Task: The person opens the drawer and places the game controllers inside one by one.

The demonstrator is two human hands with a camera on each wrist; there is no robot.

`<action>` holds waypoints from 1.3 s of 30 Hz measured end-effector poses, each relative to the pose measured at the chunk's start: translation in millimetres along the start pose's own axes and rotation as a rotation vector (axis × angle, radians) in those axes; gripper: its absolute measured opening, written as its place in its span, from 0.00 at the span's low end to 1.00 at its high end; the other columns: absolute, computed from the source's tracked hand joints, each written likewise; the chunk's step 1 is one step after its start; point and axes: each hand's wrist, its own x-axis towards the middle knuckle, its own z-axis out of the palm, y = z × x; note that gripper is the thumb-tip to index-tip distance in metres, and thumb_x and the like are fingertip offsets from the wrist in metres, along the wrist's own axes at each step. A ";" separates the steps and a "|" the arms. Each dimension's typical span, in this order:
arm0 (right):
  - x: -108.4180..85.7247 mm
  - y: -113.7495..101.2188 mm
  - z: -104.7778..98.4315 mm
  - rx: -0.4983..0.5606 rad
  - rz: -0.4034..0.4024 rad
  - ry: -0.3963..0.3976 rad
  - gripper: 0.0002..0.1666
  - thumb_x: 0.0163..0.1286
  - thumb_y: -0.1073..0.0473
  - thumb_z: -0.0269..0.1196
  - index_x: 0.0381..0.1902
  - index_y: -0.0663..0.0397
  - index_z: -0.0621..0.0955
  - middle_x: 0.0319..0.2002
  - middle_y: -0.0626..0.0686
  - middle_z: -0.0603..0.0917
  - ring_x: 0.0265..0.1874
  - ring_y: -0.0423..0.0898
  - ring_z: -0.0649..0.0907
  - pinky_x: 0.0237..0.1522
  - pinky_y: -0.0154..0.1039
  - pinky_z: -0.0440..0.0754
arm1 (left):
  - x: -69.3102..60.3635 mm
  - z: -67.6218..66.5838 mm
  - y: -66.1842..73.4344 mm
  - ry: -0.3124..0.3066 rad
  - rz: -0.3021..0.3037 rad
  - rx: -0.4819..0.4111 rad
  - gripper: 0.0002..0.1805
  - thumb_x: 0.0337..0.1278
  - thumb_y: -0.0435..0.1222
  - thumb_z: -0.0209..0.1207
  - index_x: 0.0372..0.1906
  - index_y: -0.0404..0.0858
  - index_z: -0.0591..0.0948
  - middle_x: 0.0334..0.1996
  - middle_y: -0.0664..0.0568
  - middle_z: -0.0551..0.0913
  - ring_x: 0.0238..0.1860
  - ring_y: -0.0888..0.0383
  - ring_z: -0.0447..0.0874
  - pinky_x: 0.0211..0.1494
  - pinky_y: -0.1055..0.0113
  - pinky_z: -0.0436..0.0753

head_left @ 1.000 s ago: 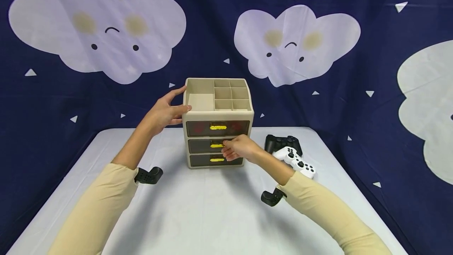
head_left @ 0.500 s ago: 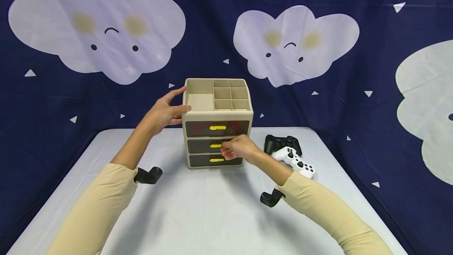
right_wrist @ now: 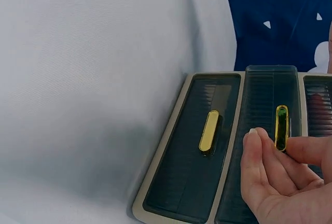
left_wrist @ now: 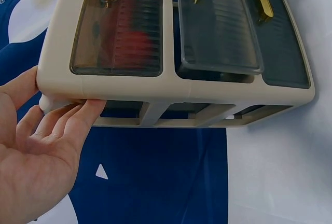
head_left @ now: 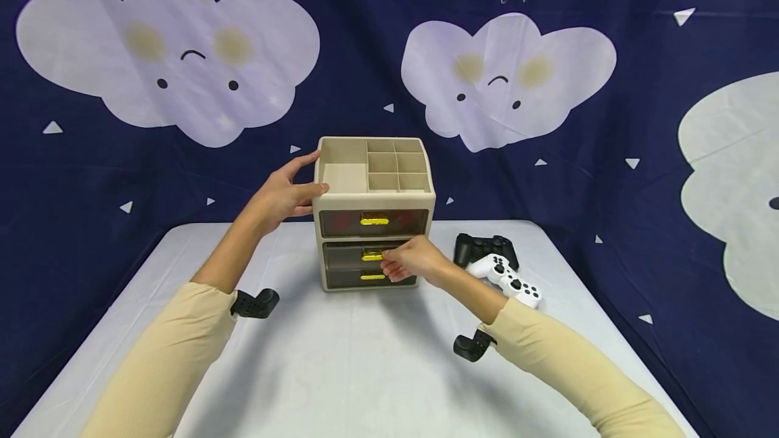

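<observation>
A cream desktop drawer organizer (head_left: 374,200) stands upright on the white table, with three dark see-through drawers and gold handles. My left hand (head_left: 281,196) grips its upper left side, thumb over the top rim and other fingers against the side wall. In the left wrist view, that hand (left_wrist: 46,136) meets the side beside the top drawer (left_wrist: 119,37), which holds something red. My right hand (head_left: 415,259) pinches the gold handle (right_wrist: 281,125) of the middle drawer (left_wrist: 218,32), which sticks out a little. The bottom drawer (right_wrist: 192,156) and top drawer are closed.
A black game controller (head_left: 485,249) and a white one (head_left: 506,278) lie to the right of the organizer, close to my right forearm. Divided compartments (head_left: 397,162) form the organizer's top. Behind the table (head_left: 341,363) hangs a dark blue cloth (head_left: 359,73) with clouds.
The middle drawer has slid slightly out toward me, with my right hand moving along on its handle. My left hand has stayed on the organizer's side.
</observation>
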 end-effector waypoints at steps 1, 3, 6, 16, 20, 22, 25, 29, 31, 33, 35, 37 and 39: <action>-1.1 0.1 -0.2 -0.009 0.000 -0.004 0.15 0.73 0.64 0.62 0.40 0.77 0.86 0.26 0.56 0.88 0.24 0.45 0.87 0.34 0.39 0.90 | 0.2 0.2 -0.2 0.001 -0.001 0.001 0.44 0.70 0.37 0.62 0.81 0.63 0.52 0.82 0.46 0.47 0.69 0.41 0.73 0.68 0.47 0.78; -4.6 0.2 -0.7 -0.026 0.004 -0.018 0.16 0.73 0.64 0.62 0.40 0.77 0.86 0.25 0.55 0.88 0.24 0.44 0.87 0.34 0.40 0.90 | 0.6 0.3 -0.3 0.004 0.000 -0.001 0.44 0.70 0.37 0.62 0.81 0.63 0.53 0.82 0.47 0.48 0.69 0.41 0.74 0.68 0.48 0.78; -10.9 0.6 -1.2 -0.066 0.005 -0.041 0.17 0.73 0.62 0.62 0.40 0.77 0.86 0.26 0.55 0.88 0.24 0.43 0.86 0.36 0.42 0.90 | 1.2 -0.1 -1.3 0.002 0.006 -0.008 0.44 0.70 0.37 0.62 0.81 0.62 0.53 0.82 0.46 0.49 0.69 0.42 0.74 0.67 0.48 0.79; -36.0 3.1 -0.2 -0.186 -0.017 -0.099 0.17 0.74 0.61 0.61 0.37 0.73 0.88 0.31 0.61 0.90 0.26 0.43 0.87 0.36 0.42 0.90 | 0.4 -1.6 -2.4 -0.009 0.012 -0.010 0.45 0.69 0.37 0.63 0.82 0.62 0.53 0.83 0.49 0.45 0.69 0.42 0.74 0.68 0.47 0.78; -44.1 4.5 3.1 -0.192 -0.020 -0.109 0.17 0.74 0.61 0.61 0.36 0.72 0.88 0.29 0.59 0.89 0.24 0.42 0.86 0.33 0.40 0.90 | 0.3 -1.9 -3.5 -0.012 0.013 -0.007 0.45 0.70 0.37 0.62 0.82 0.62 0.52 0.83 0.49 0.45 0.69 0.41 0.73 0.68 0.47 0.78; -47.1 5.4 4.3 -0.189 -0.018 -0.111 0.17 0.73 0.61 0.61 0.35 0.72 0.88 0.28 0.59 0.89 0.23 0.42 0.86 0.32 0.39 0.89 | 0.2 -1.7 -3.7 -0.013 0.014 -0.005 0.45 0.70 0.37 0.62 0.82 0.62 0.52 0.83 0.49 0.44 0.69 0.41 0.73 0.68 0.46 0.78; -51.0 7.1 4.7 -0.188 -0.018 -0.118 0.17 0.74 0.61 0.61 0.34 0.71 0.88 0.26 0.58 0.89 0.23 0.42 0.85 0.31 0.40 0.89 | 0.3 -1.3 -3.8 -0.013 0.017 -0.002 0.45 0.70 0.37 0.62 0.82 0.62 0.51 0.83 0.49 0.44 0.69 0.41 0.73 0.68 0.47 0.78; -55.2 8.2 4.6 -0.177 -0.010 -0.126 0.17 0.74 0.61 0.61 0.34 0.71 0.88 0.26 0.57 0.89 0.23 0.42 0.86 0.31 0.39 0.89 | 0.5 -1.1 -3.2 -0.013 0.021 -0.002 0.45 0.70 0.37 0.62 0.82 0.61 0.52 0.83 0.48 0.45 0.69 0.41 0.74 0.67 0.47 0.78; -57.2 8.2 4.9 -0.169 -0.005 -0.129 0.17 0.74 0.61 0.61 0.34 0.71 0.88 0.26 0.57 0.89 0.23 0.42 0.85 0.31 0.39 0.89 | 0.5 -1.2 -2.9 -0.014 0.023 0.000 0.45 0.70 0.37 0.62 0.82 0.61 0.51 0.82 0.48 0.46 0.69 0.41 0.73 0.67 0.47 0.78; -59.1 8.2 5.8 -0.165 0.000 -0.129 0.17 0.74 0.61 0.61 0.34 0.71 0.87 0.25 0.56 0.88 0.22 0.42 0.85 0.30 0.39 0.89 | 0.3 -1.1 -2.6 -0.016 0.023 0.001 0.45 0.70 0.37 0.62 0.82 0.61 0.51 0.82 0.48 0.46 0.70 0.41 0.73 0.68 0.47 0.78; -61.2 8.1 7.3 -0.166 0.004 -0.130 0.17 0.74 0.61 0.61 0.33 0.71 0.88 0.25 0.56 0.88 0.22 0.42 0.86 0.30 0.39 0.89 | 0.2 -1.1 -2.6 -0.017 0.024 0.003 0.45 0.70 0.37 0.62 0.82 0.62 0.51 0.82 0.48 0.46 0.70 0.41 0.73 0.68 0.47 0.78; -63.1 8.5 8.9 -0.167 0.008 -0.131 0.17 0.74 0.61 0.61 0.33 0.70 0.88 0.25 0.57 0.89 0.22 0.42 0.86 0.31 0.40 0.89 | 0.2 -1.0 -2.8 -0.017 0.023 0.003 0.45 0.70 0.37 0.62 0.82 0.62 0.51 0.83 0.49 0.45 0.70 0.41 0.72 0.68 0.47 0.78; -65.3 9.5 10.4 -0.170 0.009 -0.133 0.17 0.74 0.61 0.61 0.33 0.70 0.88 0.25 0.57 0.89 0.22 0.42 0.86 0.32 0.41 0.90 | 0.1 -0.9 -3.1 -0.016 0.023 0.004 0.45 0.70 0.37 0.62 0.82 0.62 0.51 0.83 0.49 0.44 0.70 0.41 0.72 0.68 0.46 0.77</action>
